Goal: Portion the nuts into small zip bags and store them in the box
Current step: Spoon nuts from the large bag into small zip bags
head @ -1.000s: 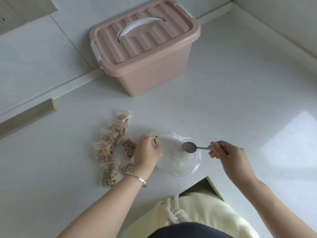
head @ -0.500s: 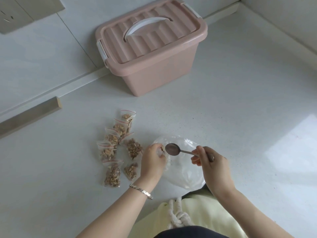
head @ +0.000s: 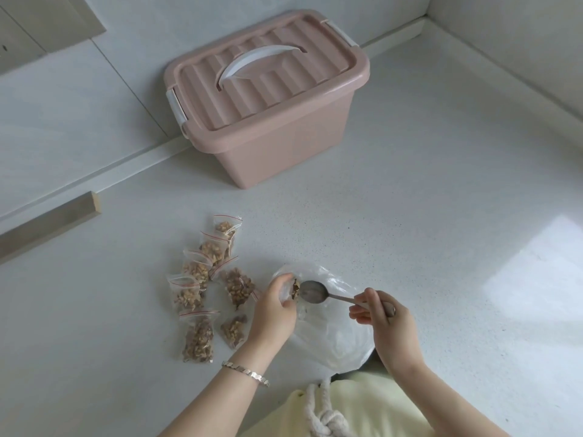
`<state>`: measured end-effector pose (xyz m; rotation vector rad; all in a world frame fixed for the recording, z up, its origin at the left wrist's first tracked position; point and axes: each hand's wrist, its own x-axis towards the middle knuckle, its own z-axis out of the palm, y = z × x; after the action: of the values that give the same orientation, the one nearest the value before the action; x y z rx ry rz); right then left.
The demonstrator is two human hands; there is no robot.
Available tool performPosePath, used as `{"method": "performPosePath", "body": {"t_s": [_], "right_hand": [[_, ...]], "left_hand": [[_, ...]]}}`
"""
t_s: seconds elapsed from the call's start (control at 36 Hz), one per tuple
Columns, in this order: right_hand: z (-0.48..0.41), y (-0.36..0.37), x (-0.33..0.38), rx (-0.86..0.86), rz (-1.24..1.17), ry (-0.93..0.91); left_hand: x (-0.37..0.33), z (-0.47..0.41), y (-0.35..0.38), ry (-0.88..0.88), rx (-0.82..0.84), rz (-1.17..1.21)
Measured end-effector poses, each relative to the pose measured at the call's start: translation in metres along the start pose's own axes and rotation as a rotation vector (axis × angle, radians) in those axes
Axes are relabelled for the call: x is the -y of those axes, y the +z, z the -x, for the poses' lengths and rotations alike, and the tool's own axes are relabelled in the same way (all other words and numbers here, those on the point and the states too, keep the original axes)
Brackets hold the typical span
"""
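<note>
at the counter's [head: 441,247] near edge: spooning nuts [head: 296,287] into a small bag [head: 291,291]

head view: left hand [head: 276,310] curls round the small bag, its mouth turned right, a few nuts showing there. right hand [head: 383,313] pinches the spoon's [head: 312,291] handle; the spoon's long axis runs left-right, nearly level, bowl pointing left at the bag's mouth and looking about empty. a big clear bag [head: 331,339] lies under both hands. several filled bags [head: 198,335] sit just left of the left hand; the box [head: 268,99] stands well behind, lid on. this looks like the filling step; next likely calls for another scoop or pressing the zip closed, and the lid must come off before storing.
</note>
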<state>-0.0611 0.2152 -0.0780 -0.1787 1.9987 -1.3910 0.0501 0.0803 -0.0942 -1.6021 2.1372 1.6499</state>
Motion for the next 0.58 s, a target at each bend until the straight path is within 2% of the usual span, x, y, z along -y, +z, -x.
{"method": "performPosePath", "body": {"t_s": [0.14, 0.25, 0.44, 0.58], "right_hand": [[-0.006, 0.004, -0.003, 0.012, -0.054, 0.042], [-0.012, 0.006, -0.003, 0.027, -0.175, 0.152], [-0.016, -0.003, -0.006, 0.052, -0.349, 0.318], [-0.015, -0.017, -0.005, 0.043, -0.359, 0.297]], "left_hand": [[0.000, -0.002, 0.001, -0.025, -0.001, 0.069], [-0.002, -0.001, 0.001, -0.040, 0.016, 0.055], [-0.005, -0.001, -0.002, 0.024, -0.076, -0.090], [-0.005, 0.000, -0.001, 0.006, -0.137, -0.023]]}}
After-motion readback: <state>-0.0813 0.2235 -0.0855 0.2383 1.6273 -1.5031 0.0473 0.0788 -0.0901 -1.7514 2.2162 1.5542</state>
